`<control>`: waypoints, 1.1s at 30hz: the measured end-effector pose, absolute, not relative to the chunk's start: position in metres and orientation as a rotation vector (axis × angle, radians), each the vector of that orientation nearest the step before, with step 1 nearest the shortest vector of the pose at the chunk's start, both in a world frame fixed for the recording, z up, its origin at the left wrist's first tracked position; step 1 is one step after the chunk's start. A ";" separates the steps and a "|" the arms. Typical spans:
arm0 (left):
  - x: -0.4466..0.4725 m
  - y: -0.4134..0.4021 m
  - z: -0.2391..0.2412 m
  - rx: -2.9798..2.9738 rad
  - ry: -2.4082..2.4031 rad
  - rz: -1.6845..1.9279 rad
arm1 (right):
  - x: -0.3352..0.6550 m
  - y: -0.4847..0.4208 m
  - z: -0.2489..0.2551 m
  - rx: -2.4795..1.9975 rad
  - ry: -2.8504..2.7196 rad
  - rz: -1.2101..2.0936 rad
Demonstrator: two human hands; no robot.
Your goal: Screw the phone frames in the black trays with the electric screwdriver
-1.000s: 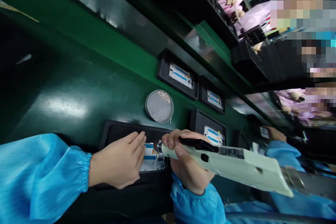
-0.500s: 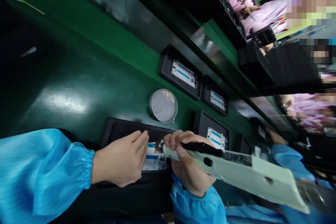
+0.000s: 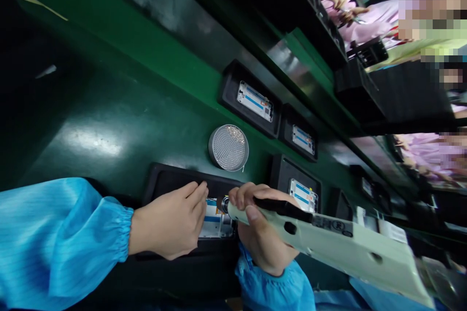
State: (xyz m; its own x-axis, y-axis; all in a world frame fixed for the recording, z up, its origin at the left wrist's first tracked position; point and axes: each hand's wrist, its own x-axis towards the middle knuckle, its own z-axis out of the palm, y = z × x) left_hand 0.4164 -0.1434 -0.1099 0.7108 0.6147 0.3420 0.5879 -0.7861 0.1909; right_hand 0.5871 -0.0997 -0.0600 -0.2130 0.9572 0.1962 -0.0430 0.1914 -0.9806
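Observation:
My right hand [image 3: 268, 235] is wrapped round the front of a pale green electric screwdriver [image 3: 335, 245], which lies slanted with its back end toward the lower right. Its nose points at an opened phone body [image 3: 213, 226] with blue strips, lying in a black tray [image 3: 160, 181]. Whether the bit touches a screw cannot be made out. My left hand [image 3: 171, 221] rests flat over the left part of that phone body, fingers stretched out side by side, covering part of it. Just beyond the tray stands a round metal screw dish [image 3: 228, 147] with a dimpled surface and small screws on one side.
More black trays with phone bodies stand to the right: one far tray [image 3: 228, 85], another behind it [image 3: 286, 121] and a nearer one [image 3: 280, 167]. A raised ledge [image 3: 241, 48] runs along the green bench [image 3: 127, 102]. People in pink sleeves work across it.
Both my hands and the screwdriver hold almost the same place. At the far right, a co-worker's blue-sleeved arm has drawn back out of sight from a tray. The view has shifted slightly.

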 end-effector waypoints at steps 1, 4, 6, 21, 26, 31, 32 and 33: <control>0.416 -0.144 -0.110 2.842 1.001 0.609 | 0.588 -0.101 -0.060 -0.945 -1.444 1.216; 0.416 -0.144 -0.109 2.866 0.997 0.615 | 0.591 -0.102 -0.061 -0.963 -1.468 1.219; 0.416 -0.145 -0.109 2.896 0.986 0.609 | 0.591 -0.101 -0.060 -0.915 -1.478 1.264; 0.417 -0.144 -0.105 2.902 0.964 0.603 | 0.585 -0.101 -0.055 -0.879 -1.331 1.300; 0.417 -0.145 -0.105 2.901 0.968 0.604 | 0.578 -0.097 -0.055 -0.885 -1.392 1.251; 0.417 -0.146 -0.106 2.852 0.972 0.634 | 0.596 -0.092 -0.062 -0.860 -1.429 1.248; 0.417 -0.146 -0.106 2.844 0.968 0.633 | 0.604 -0.090 -0.063 -0.865 -1.438 1.255; 0.418 -0.146 -0.106 2.833 0.967 0.633 | 0.612 -0.088 -0.063 -0.897 -1.444 1.262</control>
State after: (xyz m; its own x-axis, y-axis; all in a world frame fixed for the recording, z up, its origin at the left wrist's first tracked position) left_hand 0.4175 -0.1458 -0.1056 0.7150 0.6013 0.3567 0.5674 -0.7971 0.2065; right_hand 0.6119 -0.0882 -0.0627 -0.2470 0.9484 0.1987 -0.0703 0.1870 -0.9798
